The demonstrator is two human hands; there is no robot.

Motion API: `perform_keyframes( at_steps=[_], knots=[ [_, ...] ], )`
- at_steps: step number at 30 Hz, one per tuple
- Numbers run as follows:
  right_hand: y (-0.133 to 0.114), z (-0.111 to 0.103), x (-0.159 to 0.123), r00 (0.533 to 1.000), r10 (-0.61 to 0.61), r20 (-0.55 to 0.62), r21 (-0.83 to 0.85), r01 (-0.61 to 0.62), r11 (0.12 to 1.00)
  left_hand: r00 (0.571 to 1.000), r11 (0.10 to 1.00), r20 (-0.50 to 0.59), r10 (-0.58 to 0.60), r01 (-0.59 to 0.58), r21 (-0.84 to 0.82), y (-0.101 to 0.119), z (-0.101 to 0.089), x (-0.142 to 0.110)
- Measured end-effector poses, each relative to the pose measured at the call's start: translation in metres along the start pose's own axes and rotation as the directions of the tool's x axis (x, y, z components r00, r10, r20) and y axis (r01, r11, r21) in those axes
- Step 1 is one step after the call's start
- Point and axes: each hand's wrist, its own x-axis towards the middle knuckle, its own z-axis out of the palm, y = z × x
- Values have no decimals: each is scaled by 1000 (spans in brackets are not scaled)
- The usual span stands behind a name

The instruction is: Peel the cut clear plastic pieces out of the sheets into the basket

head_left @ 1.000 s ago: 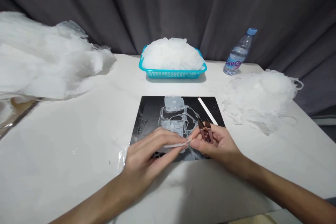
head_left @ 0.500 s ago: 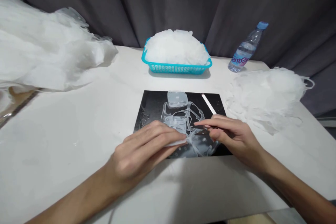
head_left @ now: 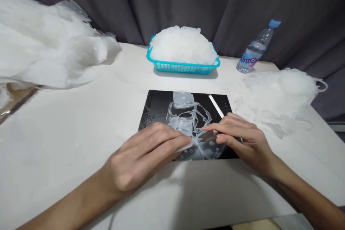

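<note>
Light washes out the middle heap [head_left: 183,46], while soft shadow dims the near tabletop [head_left: 206,194].

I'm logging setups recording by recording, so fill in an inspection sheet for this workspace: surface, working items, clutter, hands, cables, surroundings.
Surface: white table with a black board.
Working items: translucent pieces on the board; cutters; blue basket heaped with white pieces.
Clutter: left white heap, right white heap, bottle, white strip.
Hands: left hand holds a pale piece; right hand grips the cutters.
Cables: nothing certain; one thin dark line, lower left, is unidentifiable.
Surroundings: dark curtain behind the table.
</note>
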Motion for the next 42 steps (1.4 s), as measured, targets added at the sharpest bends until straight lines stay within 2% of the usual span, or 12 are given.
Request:
perform_keyframes(
  at_steps=[11, 34, 42],
  knots=[
    [2, 4, 0, 998, -56, 27, -65, 58, 996, 999, 1000, 15, -29, 28, 11, 1, 2, -4],
    [1, 3, -1, 997, -63, 38, -56, 65, 996, 999, 1000, 37, 2, -2, 2, -1, 3, -5],
    [0, 3, 0, 997, -71, 39, -73, 73, 995, 999, 998, 14, -49, 49, 32, 5, 5, -4]
  ],
)
